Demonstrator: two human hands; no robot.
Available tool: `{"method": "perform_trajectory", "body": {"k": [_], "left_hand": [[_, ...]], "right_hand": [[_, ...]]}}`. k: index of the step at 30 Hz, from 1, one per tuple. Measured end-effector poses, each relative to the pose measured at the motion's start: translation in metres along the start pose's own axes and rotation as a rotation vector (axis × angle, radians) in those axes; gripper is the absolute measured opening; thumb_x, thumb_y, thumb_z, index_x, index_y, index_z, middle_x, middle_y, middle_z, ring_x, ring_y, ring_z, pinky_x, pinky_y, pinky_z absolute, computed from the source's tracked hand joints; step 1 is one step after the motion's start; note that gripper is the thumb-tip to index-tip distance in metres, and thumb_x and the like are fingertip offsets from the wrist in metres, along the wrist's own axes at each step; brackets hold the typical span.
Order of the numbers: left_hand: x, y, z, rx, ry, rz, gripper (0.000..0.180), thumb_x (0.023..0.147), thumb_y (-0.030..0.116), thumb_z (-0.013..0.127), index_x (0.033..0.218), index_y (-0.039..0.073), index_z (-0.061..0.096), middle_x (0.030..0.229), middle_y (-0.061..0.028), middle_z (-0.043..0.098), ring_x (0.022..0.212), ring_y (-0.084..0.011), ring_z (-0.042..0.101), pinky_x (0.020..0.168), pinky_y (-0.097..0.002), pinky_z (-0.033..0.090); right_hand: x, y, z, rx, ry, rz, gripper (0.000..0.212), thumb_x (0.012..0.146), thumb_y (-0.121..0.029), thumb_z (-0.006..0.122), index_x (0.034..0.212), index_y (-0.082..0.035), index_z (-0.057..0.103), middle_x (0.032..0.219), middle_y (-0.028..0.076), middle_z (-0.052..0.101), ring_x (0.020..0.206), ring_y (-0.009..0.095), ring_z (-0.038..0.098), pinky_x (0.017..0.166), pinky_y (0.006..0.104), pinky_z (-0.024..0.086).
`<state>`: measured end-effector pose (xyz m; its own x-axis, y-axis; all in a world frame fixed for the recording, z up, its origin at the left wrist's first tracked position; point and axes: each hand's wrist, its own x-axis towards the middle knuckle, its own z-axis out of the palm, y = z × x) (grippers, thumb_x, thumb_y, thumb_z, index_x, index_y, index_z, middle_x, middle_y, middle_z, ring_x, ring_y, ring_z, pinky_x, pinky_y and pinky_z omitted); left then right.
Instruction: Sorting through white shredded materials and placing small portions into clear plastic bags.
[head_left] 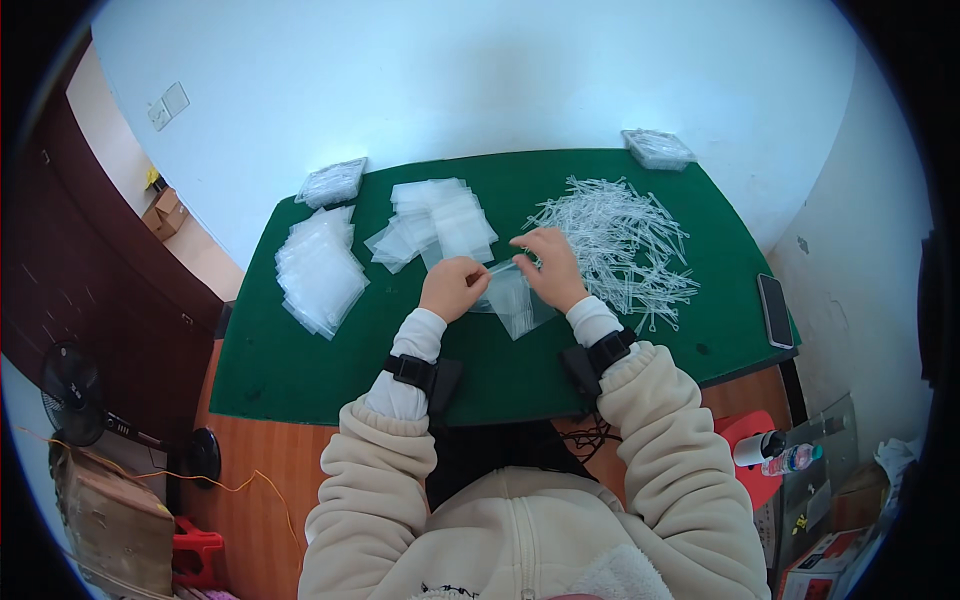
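Note:
In front of me, low over the green table (300, 385), a small clear plastic bag (515, 308) hangs between my hands. My left hand (455, 288) is closed in a pinch at the bag's upper left edge. Fingers apart, my right hand (552, 268) is at the bag's upper right, its thumb close to the edge; I cannot make out whether it touches. Just beyond the hands lies a loose stack of flat clear bags (455, 220). A big heap of thin clear plastic sticks with looped ends (625, 240) spreads right of my right hand.
Another fanned pile of clear bags (322, 270) lies at the left. Clear packs of sticks stand at the far left (333, 184) and far right (660, 150) corners. A phone (774, 311) rests by the right edge. A red stool (755, 480) with bottles stands on the floor.

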<state>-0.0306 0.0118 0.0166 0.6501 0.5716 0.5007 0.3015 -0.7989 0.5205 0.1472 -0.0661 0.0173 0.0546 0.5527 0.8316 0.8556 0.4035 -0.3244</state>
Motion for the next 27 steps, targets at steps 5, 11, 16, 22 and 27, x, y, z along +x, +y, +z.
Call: {"method": "perform_trajectory", "body": {"k": [5,11,16,22,27], "left_hand": [[0.002,0.005,0.004,0.074,-0.03,0.112,0.013,0.075,0.018,0.061,0.075,0.006,0.064,0.068,-0.009,0.058,0.064,-0.0249,0.056,0.057,-0.0337,0.044],[0.002,0.006,0.004,0.076,-0.047,0.113,0.013,0.076,0.018,0.061,0.076,0.005,0.063,0.069,-0.0091,0.058,0.063,-0.0242,0.056,0.057,-0.0321,0.043],[0.002,0.003,0.001,0.011,-0.051,0.034,0.014,0.075,0.018,0.062,0.075,0.005,0.064,0.067,-0.0095,0.059,0.061,-0.0249,0.057,0.056,-0.0323,0.044],[0.001,-0.002,-0.003,-0.009,-0.041,-0.036,0.015,0.073,0.02,0.062,0.073,0.005,0.065,0.064,-0.0094,0.06,0.058,-0.0256,0.057,0.055,-0.0339,0.045],[-0.001,-0.003,-0.007,-0.024,-0.121,-0.105,0.019,0.074,0.022,0.062,0.077,0.003,0.064,0.07,-0.0101,0.06,0.063,-0.0225,0.057,0.059,-0.0302,0.045]], "right_hand": [[-0.007,-0.006,0.005,-0.007,-0.257,-0.06,0.006,0.07,-0.012,0.061,0.075,-0.01,0.059,0.08,0.004,0.054,0.087,0.023,0.049,0.076,0.0349,0.037],[-0.008,-0.003,0.006,-0.089,-0.289,-0.058,0.005,0.072,-0.014,0.061,0.072,-0.01,0.058,0.078,0.002,0.055,0.084,0.021,0.05,0.077,0.0345,0.035],[-0.008,0.01,-0.001,-0.159,-0.252,0.021,0.005,0.073,-0.017,0.06,0.071,-0.013,0.058,0.076,0.0,0.055,0.083,0.02,0.05,0.078,0.0355,0.034],[-0.008,0.018,-0.006,-0.156,-0.29,0.14,0.005,0.073,-0.017,0.06,0.071,-0.012,0.058,0.074,0.0,0.056,0.082,0.021,0.051,0.077,0.0362,0.035],[-0.007,0.014,-0.001,-0.025,-0.285,0.123,0.007,0.072,-0.015,0.061,0.07,-0.01,0.058,0.072,0.003,0.056,0.077,0.024,0.052,0.07,0.0365,0.039]]}}
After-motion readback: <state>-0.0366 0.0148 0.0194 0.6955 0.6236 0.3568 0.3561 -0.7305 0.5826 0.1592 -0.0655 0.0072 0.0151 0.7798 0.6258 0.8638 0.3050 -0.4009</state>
